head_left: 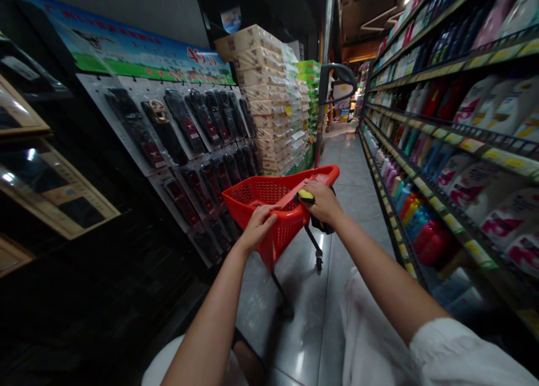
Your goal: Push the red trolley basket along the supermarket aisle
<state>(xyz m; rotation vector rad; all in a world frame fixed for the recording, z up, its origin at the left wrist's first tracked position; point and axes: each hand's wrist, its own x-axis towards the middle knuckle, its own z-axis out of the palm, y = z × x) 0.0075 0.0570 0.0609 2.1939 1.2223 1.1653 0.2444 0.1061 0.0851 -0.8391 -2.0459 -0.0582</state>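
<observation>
A red plastic shopping cart (280, 237) with perforated basket walls stands on the floor ahead of me, turned at an angle. My left hand (259, 224) is on its near rim, with the fingers over the edge and the thumb lower down. At the handle side, my right hand (320, 201) is closed around a black-and-yellow handheld device (306, 195); its exact kind is unclear. Part of the device's dark body shows below the palm, near the cart's handle. Inside the basket, the visible part shows only red mesh.
Packaged belts (185, 119) hang on a display to the left, close to the cart. Behind them rise stacked cartons (269, 100) and a metal pole (329, 32). Shelves of bottles (475, 178) line the right side. The grey tiled aisle (347, 161) runs ahead between them.
</observation>
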